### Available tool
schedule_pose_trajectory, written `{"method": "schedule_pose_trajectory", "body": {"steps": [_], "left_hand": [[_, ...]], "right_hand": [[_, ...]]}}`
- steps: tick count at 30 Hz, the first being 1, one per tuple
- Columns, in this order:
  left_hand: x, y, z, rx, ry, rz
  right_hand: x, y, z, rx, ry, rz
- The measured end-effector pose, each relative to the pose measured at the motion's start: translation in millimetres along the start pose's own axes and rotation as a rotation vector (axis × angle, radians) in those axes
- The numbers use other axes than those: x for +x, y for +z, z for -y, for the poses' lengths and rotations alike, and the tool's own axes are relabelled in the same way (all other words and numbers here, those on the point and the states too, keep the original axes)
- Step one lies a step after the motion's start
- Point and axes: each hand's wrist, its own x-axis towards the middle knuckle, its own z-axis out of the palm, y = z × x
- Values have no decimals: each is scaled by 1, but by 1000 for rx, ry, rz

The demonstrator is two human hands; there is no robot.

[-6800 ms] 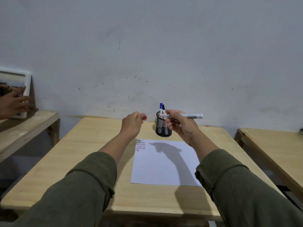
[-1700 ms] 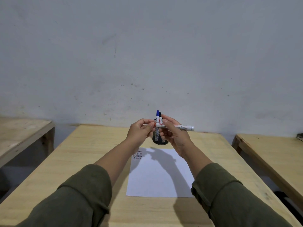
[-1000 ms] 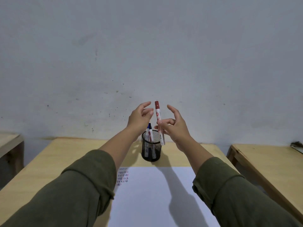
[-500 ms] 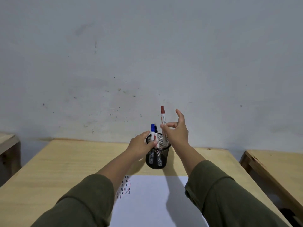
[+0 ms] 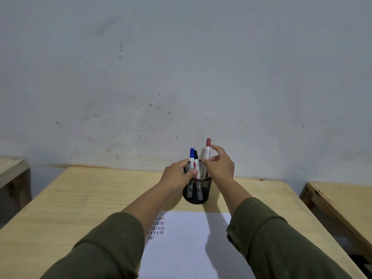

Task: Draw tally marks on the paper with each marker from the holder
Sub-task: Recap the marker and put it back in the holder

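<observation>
Three markers: we see all three standing in the holder, each with its cap on top.
Table (image 5: 84, 200): a pale wooden top; it carries the paper near us and the holder farther away, close to the wall.
Paper (image 5: 187, 238): a white sheet lying flat, with small rows of tally marks (image 5: 157, 228) in dark and red ink at its far left corner; most of the sheet is bare.
Holder (image 5: 198, 191): a black mesh cup, upright, just beyond the far edge of the paper.
Left hand (image 5: 176, 176): we curl it around the left side of the holder, fingers and thumb touching the mesh near the rim, so it steadies the cup.
Right hand (image 5: 220, 165): the fingers are loosely spread; thumb and forefinger are at the barrel of the red marker (image 5: 207, 156), but we cannot tell whether they grip it or only touch it.
Blue marker (image 5: 191, 161) and black marker (image 5: 196, 163): they lean together at the left side of the cup, and no hand touches them.
Step in hand: we judge that the red marker is being put into the holder.
Next move: to free the right hand, then pinch another marker by its barrel and lift it straight up while the left hand keeps the cup down.
</observation>
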Motion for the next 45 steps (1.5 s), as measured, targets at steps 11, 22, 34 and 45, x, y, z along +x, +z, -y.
{"method": "schedule_pose_trajectory", "body": {"steps": [11,22,34,45], "left_hand": [[3,0,3,19,-11,19],[6,1,6,11,-22,25],[8,3,7,12,-24,29],[10,3,8,47,-17,28]], "right_hand": [[-2,4,-2,-180,-166,99],[5,-2,-1,-256,-145,66],[-5,-7,-9,-241,-205,106],[1,-9,-2,-456,-255,229]]}}
